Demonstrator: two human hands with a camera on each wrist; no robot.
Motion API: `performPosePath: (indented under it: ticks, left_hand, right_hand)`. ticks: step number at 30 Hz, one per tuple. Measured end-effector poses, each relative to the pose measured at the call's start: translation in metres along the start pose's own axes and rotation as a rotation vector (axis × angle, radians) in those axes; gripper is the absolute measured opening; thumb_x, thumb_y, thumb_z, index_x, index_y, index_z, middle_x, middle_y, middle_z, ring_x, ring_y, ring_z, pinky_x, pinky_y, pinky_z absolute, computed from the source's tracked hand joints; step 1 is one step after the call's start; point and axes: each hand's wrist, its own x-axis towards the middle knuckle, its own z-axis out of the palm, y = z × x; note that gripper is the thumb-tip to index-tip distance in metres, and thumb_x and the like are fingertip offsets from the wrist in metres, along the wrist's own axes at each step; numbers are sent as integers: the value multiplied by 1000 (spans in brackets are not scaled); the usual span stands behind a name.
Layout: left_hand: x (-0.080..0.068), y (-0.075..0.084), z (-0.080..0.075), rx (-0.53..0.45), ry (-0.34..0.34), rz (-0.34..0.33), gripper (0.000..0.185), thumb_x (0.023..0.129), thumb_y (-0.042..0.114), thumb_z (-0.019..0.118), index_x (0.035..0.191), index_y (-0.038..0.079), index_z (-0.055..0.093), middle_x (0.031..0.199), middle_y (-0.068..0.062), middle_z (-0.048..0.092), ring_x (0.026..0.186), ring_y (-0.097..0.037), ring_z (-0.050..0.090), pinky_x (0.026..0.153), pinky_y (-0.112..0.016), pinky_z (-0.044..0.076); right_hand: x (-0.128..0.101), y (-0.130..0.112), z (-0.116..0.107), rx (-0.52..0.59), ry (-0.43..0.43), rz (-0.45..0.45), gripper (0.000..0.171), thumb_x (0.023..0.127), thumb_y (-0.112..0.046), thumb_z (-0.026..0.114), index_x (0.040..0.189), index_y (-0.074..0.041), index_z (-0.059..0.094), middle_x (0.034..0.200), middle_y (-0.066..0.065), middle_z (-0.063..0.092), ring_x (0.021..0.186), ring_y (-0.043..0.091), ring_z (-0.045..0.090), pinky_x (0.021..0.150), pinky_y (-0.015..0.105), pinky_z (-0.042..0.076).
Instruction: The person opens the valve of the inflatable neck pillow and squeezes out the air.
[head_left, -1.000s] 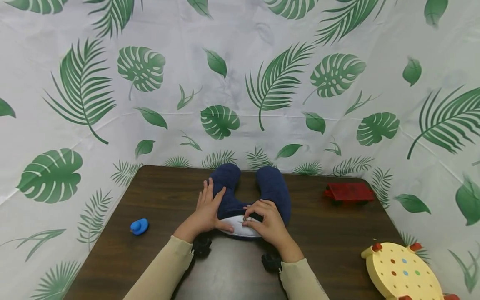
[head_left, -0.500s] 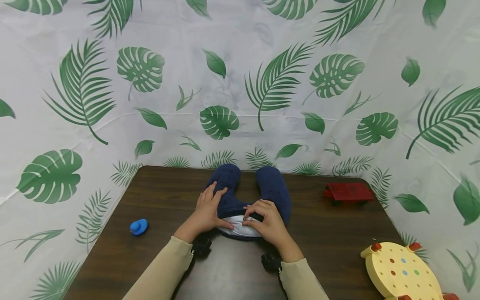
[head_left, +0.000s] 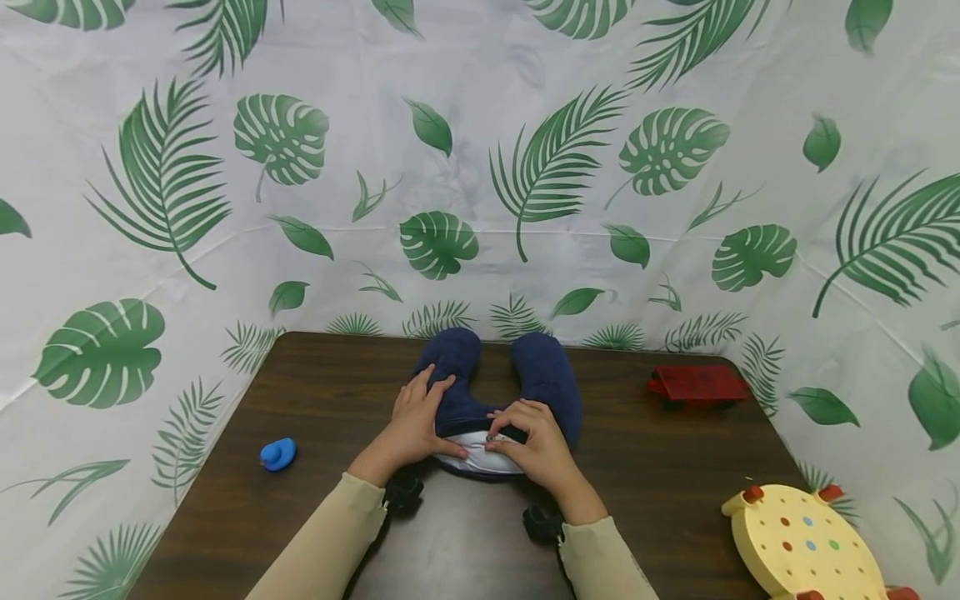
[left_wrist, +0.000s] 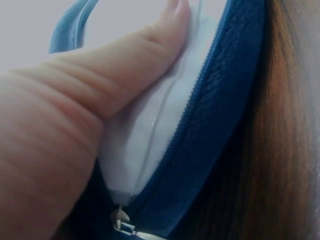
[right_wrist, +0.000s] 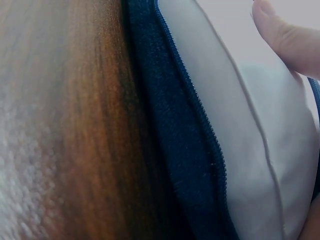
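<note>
A navy U-shaped neck pillow [head_left: 551,379] lies on the table with its curved end toward me. Its cover is unzipped there, and the white inner cushion [head_left: 472,446] shows in the gap. My left hand [head_left: 412,417] rests on the pillow's left side, fingers spread. In the left wrist view its thumb [left_wrist: 145,55] presses on the white cushion, and a metal zipper pull [left_wrist: 122,220] hangs at the end of the zipper. Over the opening's right part, my right hand [head_left: 532,442] pinches a small shiny thing [head_left: 491,438] between thumb and forefinger; I cannot tell its kind.
A blue rubber duck [head_left: 278,454] sits on the table [head_left: 322,383] at the left. At the back right is a red toy cart [head_left: 697,385]. A yellow round pegged board [head_left: 810,550] with red legs lies at the front right. A leaf-print sheet [head_left: 480,167] hangs behind.
My left hand has shifted slightly, its fingers drawing a little lower on the pillow, and the white cushion looks more creased. The right hand keeps its pinch in place.
</note>
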Motion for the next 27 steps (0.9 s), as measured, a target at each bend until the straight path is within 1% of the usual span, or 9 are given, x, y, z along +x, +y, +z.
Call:
performPosePath:
  ticks: [6,14,20,27]
  left_hand:
    - [0,1,-1,2,-2,-2,130,67,56,103,171,18,35,182,-22,10,167,-50,13,131,-74,12]
    - [-1,3,-2,-34,-1,-6,128,67,53,104,170,17,37,182,-23,12,167,-51,13,131,-75,11]
    - [0,4,-3,-28,-1,-7,128,67,54,104,170,17,37,181,-24,17,165,-52,17,130,-76,13]
    - [0,3,-2,-23,-10,-12,127,68,53,104,170,17,37,181,-23,17,166,-51,17,130,-75,13]
  right_hand:
    - [-1,1,0,9,3,7,23,83,-26,96,94,-34,78,102,-13,77,119,14,75,121,50,34]
    - [-1,1,1,9,0,18,22,83,-26,96,94,-34,78,103,-14,77,119,13,75,121,48,34]
    - [-1,1,0,21,5,9,22,83,-26,96,94,-33,78,102,-13,77,118,14,76,121,50,34]
    - [-1,2,1,34,12,0,21,82,-25,96,94,-30,79,102,-11,78,117,17,76,120,53,34]
